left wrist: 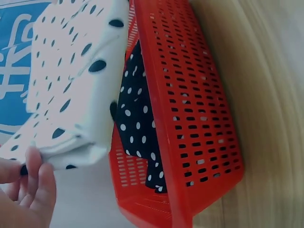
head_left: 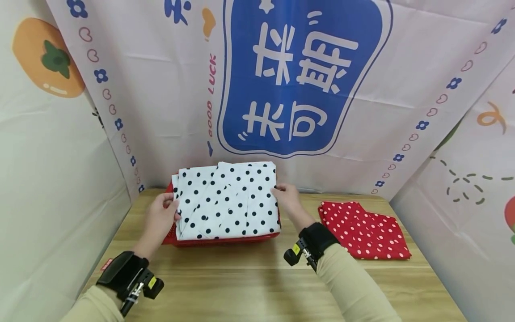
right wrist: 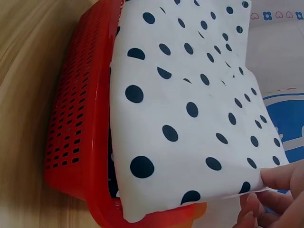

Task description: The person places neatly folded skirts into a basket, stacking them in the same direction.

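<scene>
A folded white cloth with black polka dots [head_left: 227, 201] lies over the mouth of a red plastic basket [head_left: 225, 241]. My left hand [head_left: 160, 214] pinches the cloth's left edge, and my right hand [head_left: 287, 199] pinches its right edge. In the left wrist view the cloth is raised above the rim of the basket [left wrist: 199, 114], with the left hand's fingers [left wrist: 40, 185] at its corner. Inside the basket a black cloth with white dots [left wrist: 137, 109] shows. The right wrist view has the right hand [right wrist: 280, 194] holding the white cloth [right wrist: 190, 109] between thumb and fingers.
To the right on the wooden table [head_left: 225, 286] lies a folded red cloth with white dots [head_left: 364, 230]. A printed white curtain [head_left: 169, 112] hangs behind, with more fabric walls on both sides. Near the table's left edge is a small red tag [head_left: 106, 264].
</scene>
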The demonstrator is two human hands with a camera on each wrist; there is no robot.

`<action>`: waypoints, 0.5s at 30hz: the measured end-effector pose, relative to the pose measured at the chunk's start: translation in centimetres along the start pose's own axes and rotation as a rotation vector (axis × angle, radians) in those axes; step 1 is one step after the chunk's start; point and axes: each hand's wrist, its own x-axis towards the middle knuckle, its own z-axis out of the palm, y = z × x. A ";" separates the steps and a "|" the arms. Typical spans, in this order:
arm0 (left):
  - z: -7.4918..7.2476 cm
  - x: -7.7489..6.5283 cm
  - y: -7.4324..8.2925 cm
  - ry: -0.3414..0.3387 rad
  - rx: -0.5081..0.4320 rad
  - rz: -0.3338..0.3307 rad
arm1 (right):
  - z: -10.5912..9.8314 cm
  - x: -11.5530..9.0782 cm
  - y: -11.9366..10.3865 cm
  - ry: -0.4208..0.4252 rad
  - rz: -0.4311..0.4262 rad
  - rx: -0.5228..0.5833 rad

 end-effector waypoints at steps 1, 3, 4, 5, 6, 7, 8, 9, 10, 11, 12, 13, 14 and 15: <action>0.1 0.0 0.1 0.023 0.017 0.024 | 0.1 0.0 0.0 0.008 -0.007 0.014; 0.4 0.1 0.1 0.073 0.045 0.080 | 0.3 0.1 -0.1 0.020 -0.024 0.039; 0.5 0.1 0.0 0.102 0.055 0.106 | 0.4 0.1 0.0 0.024 -0.037 0.053; 0.6 0.2 -0.1 0.126 0.058 0.129 | 0.6 0.1 0.0 0.029 -0.048 0.065; 0.7 0.2 -0.2 0.145 0.057 0.148 | 0.7 0.2 0.0 0.037 -0.054 0.079; 0.9 0.2 -0.4 0.162 0.057 0.164 | 0.8 0.2 0.1 0.046 -0.059 0.088; 1.0 0.2 -0.6 0.176 0.056 0.177 | 0.9 0.2 0.1 0.054 -0.064 0.094; 1.1 0.2 -0.8 0.187 0.054 0.184 | 1.0 0.3 0.3 0.060 -0.068 0.100; 1.2 0.2 -1.0 0.192 0.044 0.184 | 1.1 0.3 0.4 0.066 -0.073 0.099; 1.4 0.1 -1.2 0.193 0.035 0.184 | 1.2 0.3 0.5 0.070 -0.076 0.099; 1.5 0.1 -1.5 0.195 0.029 0.184 | 1.3 0.3 0.6 0.072 -0.078 0.099; 1.6 0.1 -1.7 0.195 0.021 0.186 | 1.4 0.3 0.8 0.074 -0.084 0.092; 1.7 0.1 -2.0 0.190 0.012 0.184 | 1.4 0.3 1.0 0.073 -0.089 0.086; 1.8 0.1 -2.2 0.184 0.001 0.179 | 1.5 0.3 1.2 0.072 -0.092 0.081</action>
